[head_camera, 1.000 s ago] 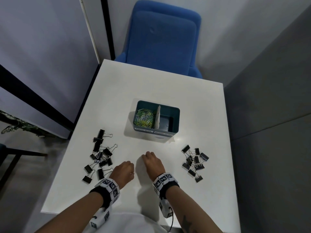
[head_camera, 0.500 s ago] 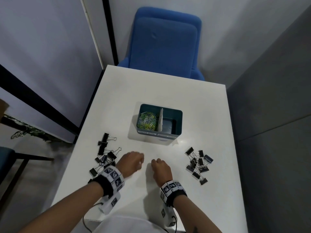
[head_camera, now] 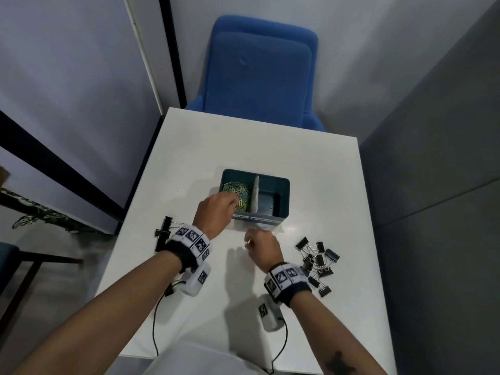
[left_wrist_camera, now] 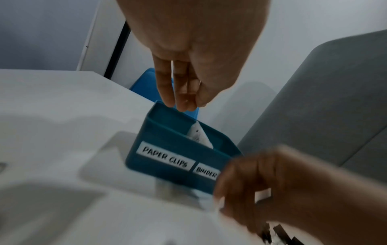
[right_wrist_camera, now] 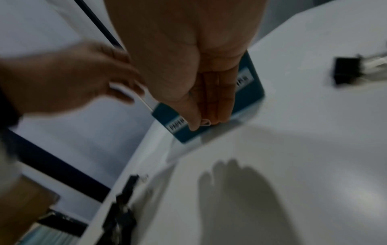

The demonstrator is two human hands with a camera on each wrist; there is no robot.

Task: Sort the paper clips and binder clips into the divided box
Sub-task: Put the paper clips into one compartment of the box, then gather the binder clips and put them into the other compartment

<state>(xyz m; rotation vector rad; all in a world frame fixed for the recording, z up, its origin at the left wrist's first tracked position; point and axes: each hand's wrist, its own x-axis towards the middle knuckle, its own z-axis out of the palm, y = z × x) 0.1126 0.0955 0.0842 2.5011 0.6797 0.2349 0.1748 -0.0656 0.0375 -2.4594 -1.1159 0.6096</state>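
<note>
Left hand (head_camera: 216, 212): over box (head_camera: 281, 197), fingers straight, nothing visibly held.
Right hand (head_camera: 263, 246): pinching a paper clip (right_wrist_camera: 205, 123) above worktop (head_camera: 324, 185).

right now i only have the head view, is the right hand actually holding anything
observer: Yes. In the right wrist view the right hand pinches a small wire paper clip between thumb and fingertips.
operator: ok which side of the box takes paper clips, labels are a blur for me
observer: The left wrist view reads them: the label on the left half of the divided box says PAPER CLIPS; the one beside it starts BINDER.
operator: left hand got a clip too
observer: Cannot tell. The left wrist view shows the left hand with fingers pointing down, bunched against the thumb above the box's far rim, and nothing clear between them.
</note>
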